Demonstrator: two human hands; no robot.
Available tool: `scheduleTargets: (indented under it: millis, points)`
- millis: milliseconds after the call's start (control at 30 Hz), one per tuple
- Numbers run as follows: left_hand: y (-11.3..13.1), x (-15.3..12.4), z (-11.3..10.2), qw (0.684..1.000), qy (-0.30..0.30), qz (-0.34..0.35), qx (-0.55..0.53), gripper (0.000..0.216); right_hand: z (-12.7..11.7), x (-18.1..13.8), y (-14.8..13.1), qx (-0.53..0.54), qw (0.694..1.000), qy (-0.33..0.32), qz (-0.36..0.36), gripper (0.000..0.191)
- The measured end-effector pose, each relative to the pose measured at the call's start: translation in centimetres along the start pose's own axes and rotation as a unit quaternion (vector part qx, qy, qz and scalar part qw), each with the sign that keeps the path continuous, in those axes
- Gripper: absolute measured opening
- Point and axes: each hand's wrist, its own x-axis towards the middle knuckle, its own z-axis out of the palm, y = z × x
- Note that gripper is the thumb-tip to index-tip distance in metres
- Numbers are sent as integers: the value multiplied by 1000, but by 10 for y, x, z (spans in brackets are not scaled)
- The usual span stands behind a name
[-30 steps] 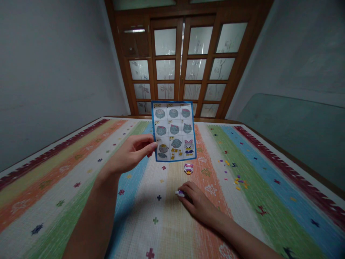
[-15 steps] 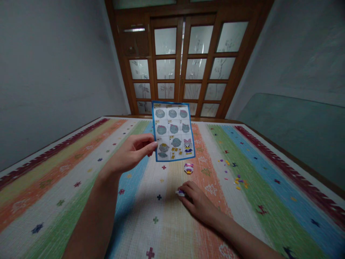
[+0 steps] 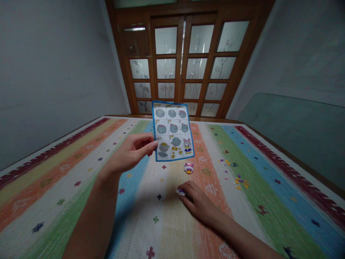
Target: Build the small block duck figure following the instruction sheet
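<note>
Pinched at its left edge, a blue-bordered instruction sheet (image 3: 174, 130) stands upright in my left hand (image 3: 138, 149). Its printed grid shows building steps and a finished figure with a pink bow. My right hand (image 3: 198, 201) rests on the tablecloth, its fingers closed around a small white and purple brick assembly (image 3: 181, 192), partly hidden by the fingertips. Just beyond that hand sits a small pink, white and yellow brick-built piece (image 3: 189, 168), apart from both hands and below the sheet's lower edge.
Loose small yellow and purple bricks (image 3: 239, 181) lie scattered on the right side of the striped tablecloth (image 3: 145, 219). More tiny pieces (image 3: 227, 163) lie a little farther back. Behind the table stand wooden doors with glass panes (image 3: 181, 68); a greenish chair back or panel (image 3: 296, 133) is at the right.
The sheet's right side has turned very slightly in my left hand. Otherwise both hands and the brick pieces stay nearly where they were.
</note>
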Motion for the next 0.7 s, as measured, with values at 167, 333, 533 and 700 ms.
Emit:
scheduleTargets:
  millis: [167,333,533,700]
  points:
    - [-1,0,0,1000,1,-9,2,28,0,0,2,-7,1000,-1,9,16]
    - [1,2,-2,1000,3,-9,18,31,2,1,5,-12,1000,-3,-8,17]
    - [2,1,-3,1000,3,-11,26,29,-1,0,3,5,1000,17,-11,21]
    - [2,1,-3,1000,-5,-4,27,29,-13,16,26,-14,990,140,-17,24]
